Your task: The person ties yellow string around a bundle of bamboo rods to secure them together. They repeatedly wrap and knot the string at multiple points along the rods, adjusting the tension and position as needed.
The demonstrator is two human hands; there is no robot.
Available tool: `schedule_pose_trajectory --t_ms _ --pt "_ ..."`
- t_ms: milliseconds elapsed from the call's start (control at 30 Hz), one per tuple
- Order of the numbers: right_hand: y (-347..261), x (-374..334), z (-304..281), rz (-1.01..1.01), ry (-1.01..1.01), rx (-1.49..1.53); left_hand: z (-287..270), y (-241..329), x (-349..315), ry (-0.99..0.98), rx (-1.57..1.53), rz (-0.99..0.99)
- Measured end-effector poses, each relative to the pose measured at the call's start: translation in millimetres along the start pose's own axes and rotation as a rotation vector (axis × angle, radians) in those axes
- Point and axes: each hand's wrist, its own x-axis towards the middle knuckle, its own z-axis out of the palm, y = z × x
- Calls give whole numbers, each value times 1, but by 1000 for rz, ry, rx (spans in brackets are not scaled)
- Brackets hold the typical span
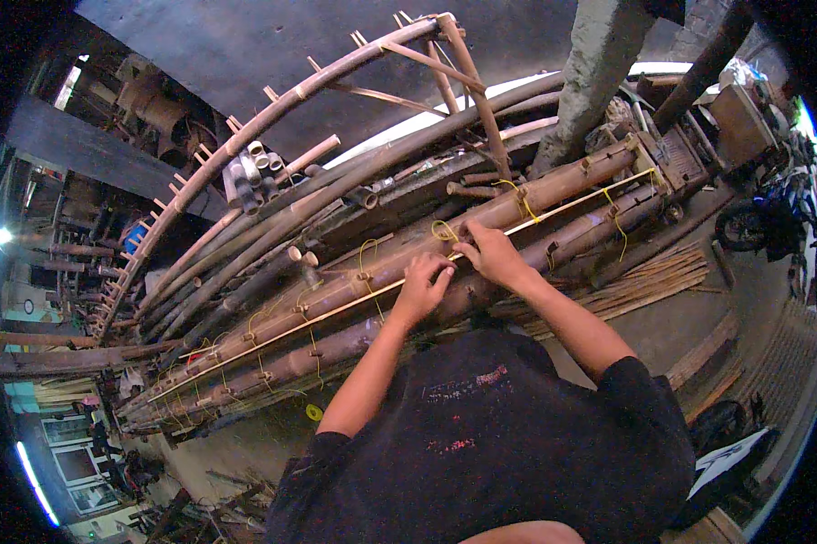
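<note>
A loop of yellow cord [444,231] is seen at the upper brown pole [594,172], just beyond the right hand [495,256], whose thumb and fingers are drawn close together; whether any cord is pinched there cannot be told. The fingers of the left hand [425,283] are bent and narrowly spaced beside a thin pale strip [350,305]; whether anything is gripped cannot be told. The strip is laid lengthwise between the upper pole and the lower brown pole [563,238], and other cords are spaced along it, presumably so that it can be kept in line. The hands are held near each other, probably for fine work.

Thin sticks [640,288] are laid beside the lower pole, above a dull floor [667,337]. The room is crowded: a concrete post [599,82], a pegged arch [318,79] and a lit lamp [2,236] are seen.
</note>
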Motion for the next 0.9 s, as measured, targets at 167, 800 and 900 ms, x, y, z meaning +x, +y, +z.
schedule_pose_trajectory --t_ms 167,800,900 --pt "-2 -6 10 -6 -48 -38 21 17 -7 206 167 -75" --pt "24 -13 5 -278 -299 -149 -41 -62 66 422 -1029 -616" --pt "17 -6 -4 -53 -426 -63 -49 -41 72 329 -700 -618"
